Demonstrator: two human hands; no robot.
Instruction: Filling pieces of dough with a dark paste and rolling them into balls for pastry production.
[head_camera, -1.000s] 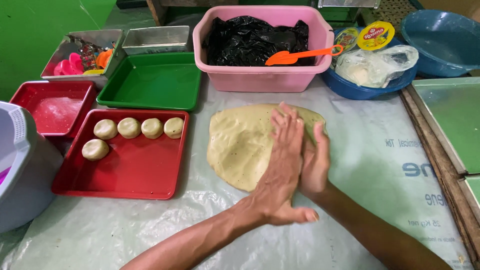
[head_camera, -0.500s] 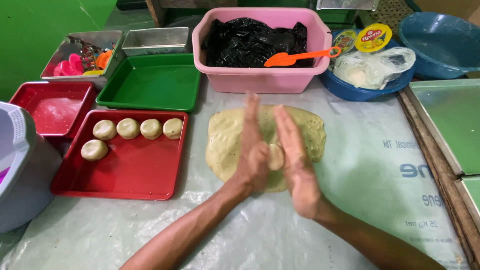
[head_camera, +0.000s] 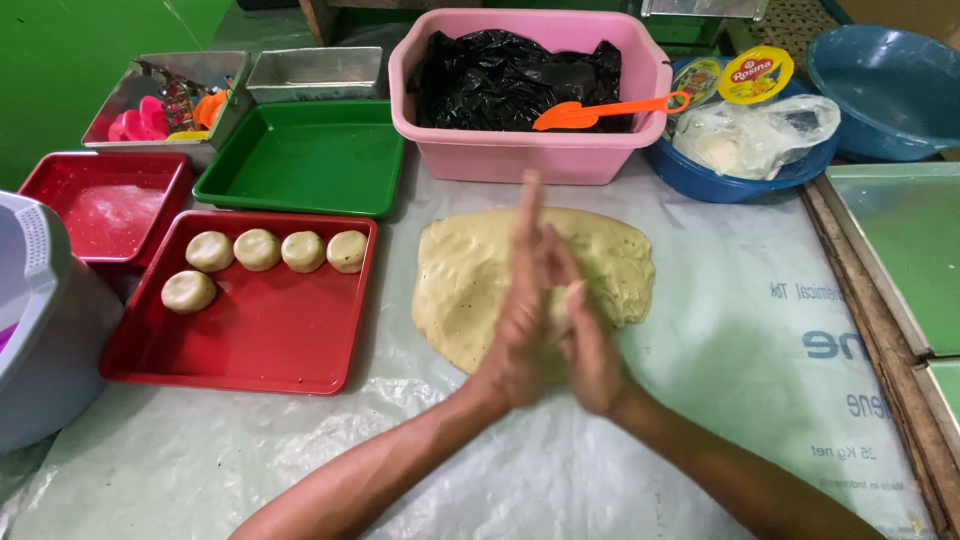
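My left hand (head_camera: 520, 300) and my right hand (head_camera: 585, 335) are pressed palm to palm above a flat sheet of pale yellow dough (head_camera: 470, 280) on the plastic-covered table. A small piece of dough (head_camera: 556, 318) shows between the palms. To the left, a red tray (head_camera: 270, 350) carries several round dough balls (head_camera: 258, 250) along its far edge.
A pink tub (head_camera: 500, 150) lined with black plastic holds an orange scoop (head_camera: 600, 112). A green tray (head_camera: 300, 160), a second red tray (head_camera: 105, 205), metal tins (head_camera: 310, 75), blue bowls (head_camera: 880, 90) with a bagged lump, and a grey-white container (head_camera: 40, 330) ring the work area.
My hands have slid against each other over the dough sheet: the right hand drew back toward me while the left moved forward, the dough piece staying between the palms.
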